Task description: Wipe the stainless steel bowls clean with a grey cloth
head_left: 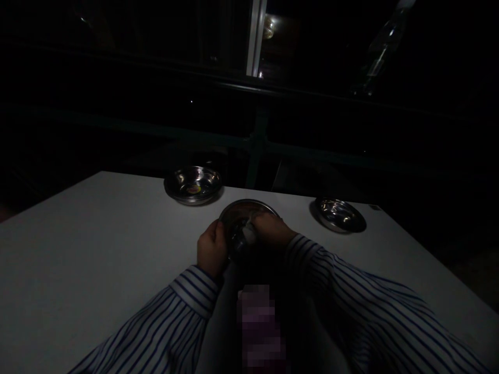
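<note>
A shiny metal bowl [236, 209] is held up at the table's near edge, tilted so that its inside faces me. My left hand [212, 250] is closed on its left rim, thumb on the near side. Reaching into the bowl from the right, my right hand [271, 228] has its fingers closed on a pale cloth [248, 232], which lies against the inner wall. The dim light hides most of the right fingertips and the bowl's lower edge.
On the white table [117, 228], a stack of metal bowls [193, 186] with a yellow and red sticker inside stands at the far edge. Another metal bowl [340, 215] is at the right. A clear bottle [384, 49] shows behind in the dark.
</note>
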Demonstrator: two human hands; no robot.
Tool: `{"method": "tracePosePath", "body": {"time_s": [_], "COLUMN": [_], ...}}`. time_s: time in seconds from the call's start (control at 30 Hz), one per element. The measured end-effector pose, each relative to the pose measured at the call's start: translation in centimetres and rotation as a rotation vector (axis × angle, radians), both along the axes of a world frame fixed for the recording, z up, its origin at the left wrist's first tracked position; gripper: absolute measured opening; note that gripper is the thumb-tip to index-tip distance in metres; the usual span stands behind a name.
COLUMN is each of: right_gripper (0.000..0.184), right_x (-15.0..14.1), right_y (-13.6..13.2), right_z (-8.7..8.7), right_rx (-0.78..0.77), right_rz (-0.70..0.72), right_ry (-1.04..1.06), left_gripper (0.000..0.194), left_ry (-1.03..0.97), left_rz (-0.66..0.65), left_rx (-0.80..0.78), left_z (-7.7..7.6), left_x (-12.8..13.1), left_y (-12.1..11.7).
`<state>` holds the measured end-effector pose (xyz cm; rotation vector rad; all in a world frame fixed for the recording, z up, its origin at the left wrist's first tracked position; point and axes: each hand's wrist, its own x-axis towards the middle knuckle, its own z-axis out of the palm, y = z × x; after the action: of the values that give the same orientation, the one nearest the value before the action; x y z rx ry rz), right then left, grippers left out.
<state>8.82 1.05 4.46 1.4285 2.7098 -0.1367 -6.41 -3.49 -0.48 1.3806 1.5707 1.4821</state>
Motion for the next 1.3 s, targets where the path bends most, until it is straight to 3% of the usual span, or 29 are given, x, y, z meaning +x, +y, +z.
{"method": "tracePosePath", "body": {"time_s": [0.13,0.27,0.4,0.6,0.83,1.1,1.3], "right_gripper": [0.029,0.024,0.016,0.024,0.026,0.024,0.015], "right_x": [-1.0,-2.4,-2.7,0.2,-1.1,-2.9,-2.3], "right_y": [0.6,0.2,-0.4,-0.3,0.9,0.6,-0.5], "right_z": [-0.9,-1.8,-0.9,1.8,-1.3,-1.6,-1.7], "right_rx": [0.057,0.048,-0.015,0.191,0.240,0.100,-0.079], "right_rz": [0.041,0.186,0.352,0.127,0.009,0.238,0.461], "right_ry": [0.043,0.074,0.109,0.207,0.195,0.202,0.130], "left_gripper": [0.036,0.037,0.036,0.037,0.037,0.039,0.037], "left_ry": [0.006,0.001,0.031,0.038,-0.012,-0.050,-0.020], "left_rz": [0.011,0.058,0.100,0.125,0.076,0.115,0.138], "left_rx": [0.007,-0.001,0.006,0.022,0.061,0.076,0.085], "left_z": [-0.1,-0.5,-0.5,0.1,0.1,0.4,0.4], "left_x": [0.0,-0.1,-0.2,-0.1,0.1,0.2,0.0], "left_y": [0.0,0.2,0.1,-0.2,-0.3,-0.3,-0.3]}}
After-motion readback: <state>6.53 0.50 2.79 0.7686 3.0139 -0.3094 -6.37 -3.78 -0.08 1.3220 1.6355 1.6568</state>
